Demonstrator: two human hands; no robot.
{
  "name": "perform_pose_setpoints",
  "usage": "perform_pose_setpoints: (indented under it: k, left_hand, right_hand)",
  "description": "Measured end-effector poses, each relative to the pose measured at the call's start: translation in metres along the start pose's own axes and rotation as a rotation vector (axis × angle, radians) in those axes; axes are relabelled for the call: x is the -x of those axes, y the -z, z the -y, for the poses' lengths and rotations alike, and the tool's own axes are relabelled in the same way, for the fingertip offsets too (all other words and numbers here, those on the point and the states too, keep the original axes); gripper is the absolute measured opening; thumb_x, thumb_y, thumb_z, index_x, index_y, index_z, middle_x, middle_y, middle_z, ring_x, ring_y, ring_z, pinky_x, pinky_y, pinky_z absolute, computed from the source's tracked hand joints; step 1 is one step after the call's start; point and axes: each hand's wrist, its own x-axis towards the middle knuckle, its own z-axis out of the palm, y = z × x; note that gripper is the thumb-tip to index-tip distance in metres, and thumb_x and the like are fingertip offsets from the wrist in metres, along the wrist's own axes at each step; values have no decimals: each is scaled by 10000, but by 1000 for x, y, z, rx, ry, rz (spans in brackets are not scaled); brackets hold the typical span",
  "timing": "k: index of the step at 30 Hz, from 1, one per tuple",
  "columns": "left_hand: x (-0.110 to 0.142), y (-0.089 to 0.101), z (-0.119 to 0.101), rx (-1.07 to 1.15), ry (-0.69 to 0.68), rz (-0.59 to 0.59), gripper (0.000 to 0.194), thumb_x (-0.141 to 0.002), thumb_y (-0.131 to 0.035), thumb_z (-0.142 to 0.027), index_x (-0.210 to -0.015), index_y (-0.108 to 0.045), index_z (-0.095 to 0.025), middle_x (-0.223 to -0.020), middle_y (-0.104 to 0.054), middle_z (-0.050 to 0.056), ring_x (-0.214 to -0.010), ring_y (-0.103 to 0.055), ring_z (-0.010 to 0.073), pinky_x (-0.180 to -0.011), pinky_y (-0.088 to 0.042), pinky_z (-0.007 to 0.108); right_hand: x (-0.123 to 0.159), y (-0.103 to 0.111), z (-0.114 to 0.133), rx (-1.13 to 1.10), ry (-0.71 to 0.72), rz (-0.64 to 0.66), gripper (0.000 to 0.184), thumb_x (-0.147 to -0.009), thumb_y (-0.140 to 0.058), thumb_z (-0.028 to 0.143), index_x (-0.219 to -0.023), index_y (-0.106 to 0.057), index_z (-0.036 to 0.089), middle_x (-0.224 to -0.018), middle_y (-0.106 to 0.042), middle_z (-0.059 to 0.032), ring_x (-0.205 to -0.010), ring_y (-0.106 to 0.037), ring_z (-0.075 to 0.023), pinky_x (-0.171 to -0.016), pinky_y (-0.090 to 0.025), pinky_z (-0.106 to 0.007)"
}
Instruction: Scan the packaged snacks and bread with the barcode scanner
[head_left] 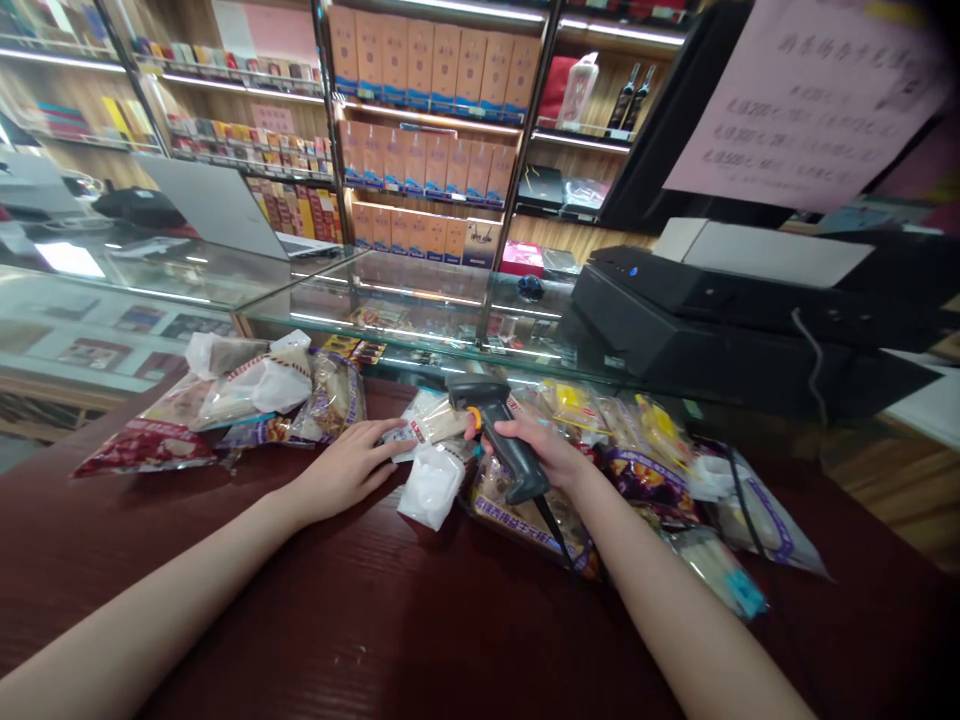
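right hand (544,455): curled firmly round grip of black handheld barcode scanner (504,445), center frame | left hand (341,472): open, fingertips holding wrapped snack packet (427,420) flat near scanner head | packaged snacks (645,470) spread across dark red counter (360,620)

Shelf lights (427,118): strong white strips, main light of the scene, coming from behind the counter and overhead.
Glass counter (420,290): many long reflections, one burned-out white glare patch near the left side.
Dark red tabletop (375,610): dim, with a soft shine, and only weak shadows.
Left hand (345,472) and right hand (536,450): evenly lit, fairly sharp, soft shadows only.
Black printer (720,310): deep dark sides, little detail.
Pink paper sign (806,105): soft and out of focus, small text not readable.
Left shelves (67,90): bent by strong wide-lens distortion.
Top right corner: dark falloff.
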Motion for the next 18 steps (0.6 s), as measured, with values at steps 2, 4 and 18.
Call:
perform_pose_setpoints:
  k: [2,4,18]
  left_hand:
    - [0,0,1,3,-8,-2,414,-952,-470,-214,-1349,-551,-299,-1458,-457,102,-1268,-485,279,-1044,-422,476]
    - [0,1,2,14,-6,-14,380,-950,-467,-190,-1303,-582,-275,-1428,-474,109,-1257,-490,269,-1043,-429,466]
    - [-5,11,-8,289,155,-146,92,-997,-398,-253,-980,-471,-199,-1317,-492,122,-1228,-523,197,-1049,-430,399]
  right_hand:
    - [0,-1,1,9,-10,-3,339,-759,-700,421,-977,-656,165,-798,-653,-43,-683,-543,-114,-518,-424,-182]
    - [1,-1,3,15,-7,-4,354,-758,-703,426,-991,-655,164,-834,-660,-48,-682,-542,-109,-502,-411,-177]
    - [-1,2,1,38,10,15,332,-791,-672,415,-1014,-677,170,-926,-677,-74,-707,-548,-117,-507,-418,-183]
